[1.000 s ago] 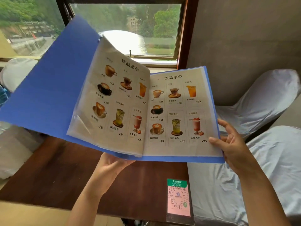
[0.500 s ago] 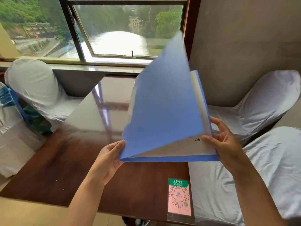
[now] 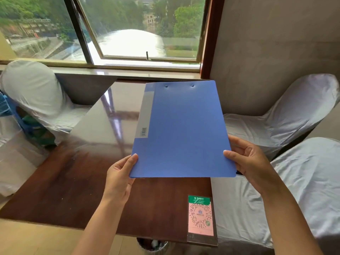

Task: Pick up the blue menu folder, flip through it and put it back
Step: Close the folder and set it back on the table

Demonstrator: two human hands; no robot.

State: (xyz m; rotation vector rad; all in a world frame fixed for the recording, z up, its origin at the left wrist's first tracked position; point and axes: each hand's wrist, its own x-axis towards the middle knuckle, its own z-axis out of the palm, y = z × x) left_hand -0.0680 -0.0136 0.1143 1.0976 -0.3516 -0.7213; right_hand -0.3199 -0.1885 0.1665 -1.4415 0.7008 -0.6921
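The blue menu folder [image 3: 182, 131] is closed, its plain cover facing up, with a grey label strip and barcode along its left side. It hovers above the dark wooden table [image 3: 73, 181], tilted slightly toward me. My left hand [image 3: 119, 175] grips its near left corner, thumb on top. At the near right edge, my right hand [image 3: 248, 162] holds it with the thumb on the cover and fingers underneath.
A pink and green QR code card [image 3: 200, 216] lies on the table's near right corner. White-covered chairs stand at the left [image 3: 33, 96] and right [image 3: 294, 111]. A window [image 3: 139, 30] is behind the table, and a bin [image 3: 152, 244] shows under its front edge.
The folder was open on the drinks pages, then its front cover swung over to the right, and it is now fully closed. My left hand shifted from under the folder to its left corner.
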